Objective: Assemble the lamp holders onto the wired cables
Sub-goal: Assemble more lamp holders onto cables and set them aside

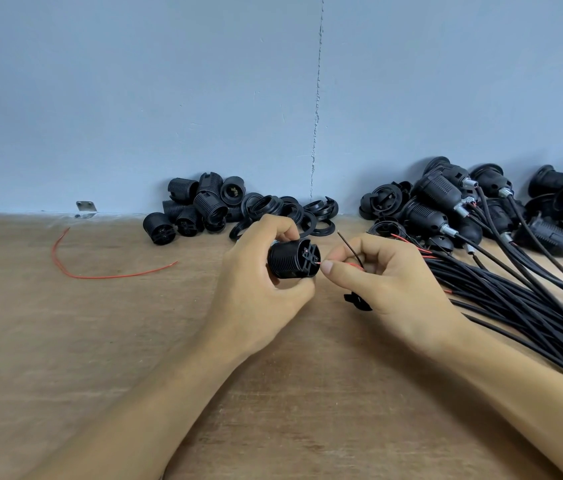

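Your left hand (pixel 259 271) grips a holder (pixel 292 259) at frame centre, fingers curled round its ribbed body, terminal end facing 3 o'clock. Your right hand (pixel 387 282) pinches a red wire (pixel 354 265) between thumb and forefinger, its tip touching the holder's end. A black wire (pixel 350 248) sticks up toward 11 o'clock from the same hand. A small black part (pixel 358 302) lies under the right hand; can't tell what it is. The cable bundle (pixel 515 306) fans out at 3 to 4 o'clock on the table (pixel 100 358). Loose holders (pixel 197 206) and rings (pixel 311 216) are piled at 12 o'clock by the wall; wired holders (pixel 446 206) at 2 o'clock. A stray red wire (pixel 100 276) lies at 9 o'clock.
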`<state>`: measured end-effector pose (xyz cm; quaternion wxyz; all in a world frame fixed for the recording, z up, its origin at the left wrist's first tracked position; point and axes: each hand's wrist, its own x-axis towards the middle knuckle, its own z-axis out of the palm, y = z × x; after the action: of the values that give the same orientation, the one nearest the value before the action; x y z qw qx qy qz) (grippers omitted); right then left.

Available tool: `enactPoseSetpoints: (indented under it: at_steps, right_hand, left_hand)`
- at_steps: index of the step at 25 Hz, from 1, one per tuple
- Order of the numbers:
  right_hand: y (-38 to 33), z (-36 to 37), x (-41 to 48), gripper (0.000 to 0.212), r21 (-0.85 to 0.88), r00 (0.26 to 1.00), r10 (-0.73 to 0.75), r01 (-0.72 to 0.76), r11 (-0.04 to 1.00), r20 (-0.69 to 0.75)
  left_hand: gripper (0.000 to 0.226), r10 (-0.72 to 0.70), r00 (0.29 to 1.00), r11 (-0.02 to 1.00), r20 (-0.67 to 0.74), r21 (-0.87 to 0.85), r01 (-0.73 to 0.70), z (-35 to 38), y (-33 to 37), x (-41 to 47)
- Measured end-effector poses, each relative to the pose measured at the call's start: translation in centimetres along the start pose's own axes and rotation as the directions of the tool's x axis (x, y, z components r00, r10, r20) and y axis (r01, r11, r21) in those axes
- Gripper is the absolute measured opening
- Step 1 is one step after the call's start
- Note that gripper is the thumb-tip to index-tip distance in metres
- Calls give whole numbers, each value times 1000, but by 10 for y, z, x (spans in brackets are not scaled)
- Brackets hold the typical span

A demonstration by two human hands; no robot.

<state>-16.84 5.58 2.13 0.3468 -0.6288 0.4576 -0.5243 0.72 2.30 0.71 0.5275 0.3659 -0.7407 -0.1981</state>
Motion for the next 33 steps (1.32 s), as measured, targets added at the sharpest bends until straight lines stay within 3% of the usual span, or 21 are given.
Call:
enactPoseSetpoints:
  at_steps: [13,20,28,33]
  right_hand:
    - [2,1,-4,14,-336,985,-171,155,929,-20]
    - [3,4,-5,14,-427,960,-280,247,870,-15]
    - [5,3,-4,14,-418,954,-297,260,871,-27]
    - [5,4,-4,24,-472,936,-350,303,828,-12]
  left_hand:
    - [48,181,983,958,-23,230,-171,2,-11,-1]
    - [39,-56,998,998,37,-16,56,8,-10,-6]
    - [39,-69,997,995,43,-72,72,9,-11,-5]
    - [38,8,999,1000,31,4,-8,8,-14,-4]
